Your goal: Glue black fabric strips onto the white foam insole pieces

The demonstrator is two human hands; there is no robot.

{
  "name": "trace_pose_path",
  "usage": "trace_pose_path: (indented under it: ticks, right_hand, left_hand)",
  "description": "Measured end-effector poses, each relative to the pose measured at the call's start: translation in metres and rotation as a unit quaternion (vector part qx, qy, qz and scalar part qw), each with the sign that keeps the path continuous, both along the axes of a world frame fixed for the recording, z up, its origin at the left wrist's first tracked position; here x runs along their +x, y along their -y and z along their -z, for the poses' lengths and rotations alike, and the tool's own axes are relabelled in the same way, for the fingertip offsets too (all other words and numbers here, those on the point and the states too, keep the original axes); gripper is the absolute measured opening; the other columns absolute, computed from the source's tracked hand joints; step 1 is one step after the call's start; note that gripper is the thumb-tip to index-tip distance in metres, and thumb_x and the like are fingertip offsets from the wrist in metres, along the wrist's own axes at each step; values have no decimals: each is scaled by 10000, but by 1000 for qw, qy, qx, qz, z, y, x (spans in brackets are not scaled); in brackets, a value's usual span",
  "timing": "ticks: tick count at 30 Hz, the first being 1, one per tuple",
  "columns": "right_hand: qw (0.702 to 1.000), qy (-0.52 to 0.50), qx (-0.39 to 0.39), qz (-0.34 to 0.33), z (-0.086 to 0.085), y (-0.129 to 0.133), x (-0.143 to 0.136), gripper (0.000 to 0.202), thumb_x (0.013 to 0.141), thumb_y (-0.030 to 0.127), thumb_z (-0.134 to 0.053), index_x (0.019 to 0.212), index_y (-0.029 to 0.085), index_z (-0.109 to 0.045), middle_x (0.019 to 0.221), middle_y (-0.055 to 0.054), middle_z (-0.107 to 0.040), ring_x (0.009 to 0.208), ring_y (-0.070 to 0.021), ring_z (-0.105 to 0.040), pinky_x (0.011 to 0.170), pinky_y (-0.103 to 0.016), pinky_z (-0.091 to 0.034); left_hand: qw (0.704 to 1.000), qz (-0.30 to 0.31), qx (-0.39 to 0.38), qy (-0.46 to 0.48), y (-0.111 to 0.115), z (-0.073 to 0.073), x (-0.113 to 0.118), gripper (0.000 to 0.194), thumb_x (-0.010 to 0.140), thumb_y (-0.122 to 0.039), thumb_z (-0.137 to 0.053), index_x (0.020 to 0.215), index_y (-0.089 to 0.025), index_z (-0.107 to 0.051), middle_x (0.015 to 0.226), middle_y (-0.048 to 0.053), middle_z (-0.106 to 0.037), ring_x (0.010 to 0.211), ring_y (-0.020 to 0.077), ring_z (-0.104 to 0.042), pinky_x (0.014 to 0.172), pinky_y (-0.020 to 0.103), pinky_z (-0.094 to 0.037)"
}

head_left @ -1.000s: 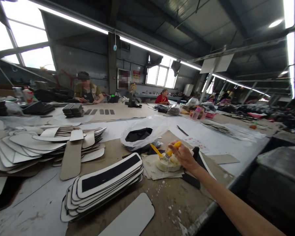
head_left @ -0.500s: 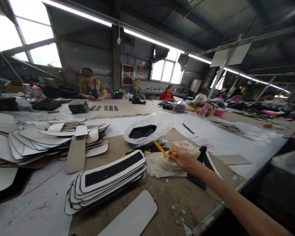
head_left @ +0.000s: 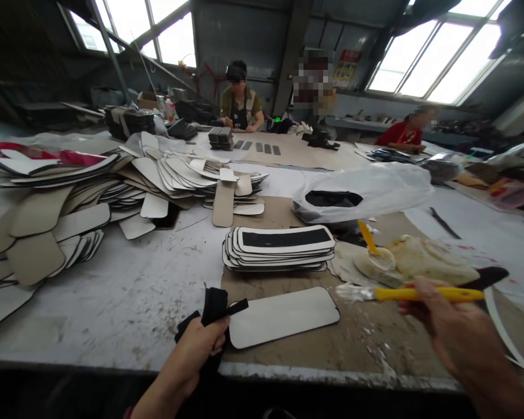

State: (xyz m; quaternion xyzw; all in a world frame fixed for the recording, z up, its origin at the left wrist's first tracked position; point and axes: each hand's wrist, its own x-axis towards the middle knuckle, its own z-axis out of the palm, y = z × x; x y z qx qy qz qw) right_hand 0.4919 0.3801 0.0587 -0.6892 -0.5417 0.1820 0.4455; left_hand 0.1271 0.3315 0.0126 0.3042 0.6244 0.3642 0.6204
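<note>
My right hand (head_left: 441,314) grips a yellow-handled brush (head_left: 410,294), its whitish bristles pointing left above the table. Black strips of fabric (head_left: 216,305) are bunched in my closed left hand (head_left: 203,343) near the table's front edge. Between the hands lies a single white panel (head_left: 283,317) with rounded corners and a dark edge. Behind it is a stack of similar panels (head_left: 279,256), the top one bearing a black rectangle. A crusted glue tub (head_left: 373,265) with a second yellow handle (head_left: 367,237) standing in it sits behind my right hand.
Heaps of white and beige panels (head_left: 166,174) cover the left side. A white plastic bag (head_left: 375,186) with black pieces inside lies behind the stack. Across the table a person (head_left: 240,105) works, and another person in red (head_left: 402,134) sits farther right.
My right hand has come away from the glue tub with the yellow brush. My left hand has come into view holding black fabric strips. The view has swung left.
</note>
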Motion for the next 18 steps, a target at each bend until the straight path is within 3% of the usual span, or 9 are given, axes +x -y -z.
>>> trace_pose_path:
  ticks: [1, 3, 5, 8, 12, 18]
  right_hand:
    - [991, -136, -10, 2, 6, 9, -29, 258, 761, 500, -543, 771, 245, -582, 725, -69, -612, 553, -199, -578, 526, -368, -494]
    - [959, -275, -43, -44, 17, 23, -86, 277, 703, 468, -639, 791, 212, -582, 728, -29, -596, 548, -158, -559, 495, -310, -503]
    - [934, -342, -64, -80, 25, 30, -130, 294, 709, 464, -643, 772, 185, -575, 718, -9, -575, 536, -125, -541, 481, -264, -496]
    - [916, -380, -80, -103, 37, 32, -166, 298, 730, 463, -626, 769, 174, -562, 714, 8, -555, 539, -107, -537, 483, -233, -483]
    - [932, -330, -102, -111, 47, 32, -170, 312, 751, 483, -589, 798, 177, -551, 686, 14, -558, 538, -117, -550, 496, -240, -485]
    - [985, -130, -89, -65, 41, 28, -136, 328, 770, 513, -532, 843, 194, -542, 586, 8, -575, 531, -170, -587, 524, -267, -487]
  left_hand:
    - [1000, 3, 0, 1, 0, 1, -1, 359, 647, -450, -564, 504, -218, -330, 434, -80, -306, 445, 72, -219, 475, 250, -140]
    - [1000, 9, -6, -3, 0, 1, -2, 365, 660, -447, -549, 487, -217, -325, 430, -76, -308, 446, 74, -223, 480, 251, -144]
    - [1000, 17, -11, -11, 1, -1, -3, 384, 675, -451, -537, 465, -214, -320, 427, -72, -307, 451, 74, -221, 485, 254, -143]
    - [1000, 25, -11, -14, 1, -4, -3, 391, 668, -457, -546, 458, -207, -329, 426, -67, -318, 460, 75, -229, 490, 251, -154]
    - [1000, 13, -9, -9, 0, -1, -2, 364, 625, -437, -555, 463, -213, -318, 421, -74, -307, 445, 67, -223, 475, 243, -155]
    - [1000, -6, -13, -16, -1, 5, 0, 370, 543, -458, -584, 438, -223, -318, 392, -73, -304, 400, 60, -226, 436, 238, -159]
